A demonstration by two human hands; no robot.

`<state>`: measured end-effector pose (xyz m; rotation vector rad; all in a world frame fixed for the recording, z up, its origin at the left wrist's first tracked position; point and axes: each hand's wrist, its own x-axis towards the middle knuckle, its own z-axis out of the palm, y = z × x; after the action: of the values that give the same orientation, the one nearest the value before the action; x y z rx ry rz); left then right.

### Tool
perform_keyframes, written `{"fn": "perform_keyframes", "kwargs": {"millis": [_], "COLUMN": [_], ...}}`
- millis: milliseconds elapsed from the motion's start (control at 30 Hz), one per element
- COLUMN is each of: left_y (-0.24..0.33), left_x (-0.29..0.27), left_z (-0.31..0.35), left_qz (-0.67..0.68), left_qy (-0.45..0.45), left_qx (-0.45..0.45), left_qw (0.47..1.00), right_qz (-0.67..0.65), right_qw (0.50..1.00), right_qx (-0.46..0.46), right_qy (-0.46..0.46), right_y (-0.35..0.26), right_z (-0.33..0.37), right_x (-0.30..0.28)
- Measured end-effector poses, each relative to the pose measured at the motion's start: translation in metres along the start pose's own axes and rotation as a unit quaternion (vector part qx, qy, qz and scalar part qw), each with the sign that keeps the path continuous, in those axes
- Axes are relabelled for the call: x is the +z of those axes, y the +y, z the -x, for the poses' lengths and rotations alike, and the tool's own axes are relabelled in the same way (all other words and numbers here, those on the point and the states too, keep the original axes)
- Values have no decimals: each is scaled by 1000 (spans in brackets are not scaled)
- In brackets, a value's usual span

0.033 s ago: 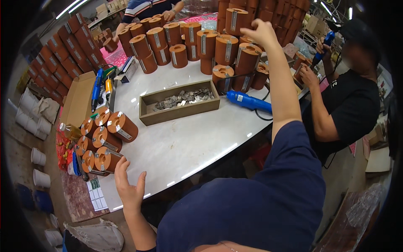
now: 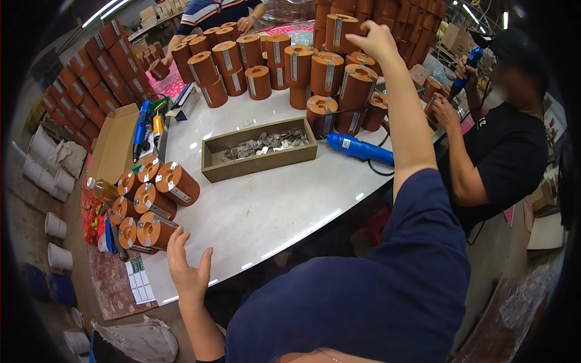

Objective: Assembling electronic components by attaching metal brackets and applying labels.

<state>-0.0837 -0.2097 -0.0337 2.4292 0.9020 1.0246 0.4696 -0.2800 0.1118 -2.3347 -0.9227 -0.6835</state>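
My right hand is stretched far over the table, thumb and fingers apart. Its thumb tip overlaps the right edge of a brown cylinder with a metal strip, on top of the stacked group; whether it touches cannot be told. Low on the left, my left hand is open and holds nothing. Its fingertips are beside a brown cylinder with a hole in its top, one of several grouped at the table's left edge. A wooden box of small metal pieces sits mid-table.
A blue power screwdriver lies right of the box; another blue one lies left beside a cardboard tray. A co-worker in black holds a blue tool at right. Another person stands across the table.
My right hand has shifted slightly up and left, toward the top brown cylinder, with thumb and fingers a little closer together. My left hand is nearly still.
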Motion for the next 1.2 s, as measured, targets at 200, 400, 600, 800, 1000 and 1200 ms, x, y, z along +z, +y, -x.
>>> {"fn": "perform_keyframes", "kwargs": {"millis": [200,400,600,800,1000,1200], "left_y": [8,6,16,34,37,22], "left_x": [11,8,20,35,39,47], "left_z": [10,13,-9,-22,-12,10], "left_qz": [-18,-29,9,92,97,146], "left_qy": [-18,-27,-20,21,13,19], "left_qx": [4,-8,47,81,86,33], "left_qw": [1000,999,999,992,991,989], "right_qz": [46,-10,-84,-365,-446,-425], "right_qw": [984,999,990,875,775,796], "right_qx": [72,35,-107,-256,-274,-299], "right_qy": [-156,-38,31,-189,-354,-311], "right_y": [-10,-6,-45,-132,-179,-195], "right_z": [-72,-50,13,169,302,331], "right_x": [33,38,-4,-15,19,20]}}
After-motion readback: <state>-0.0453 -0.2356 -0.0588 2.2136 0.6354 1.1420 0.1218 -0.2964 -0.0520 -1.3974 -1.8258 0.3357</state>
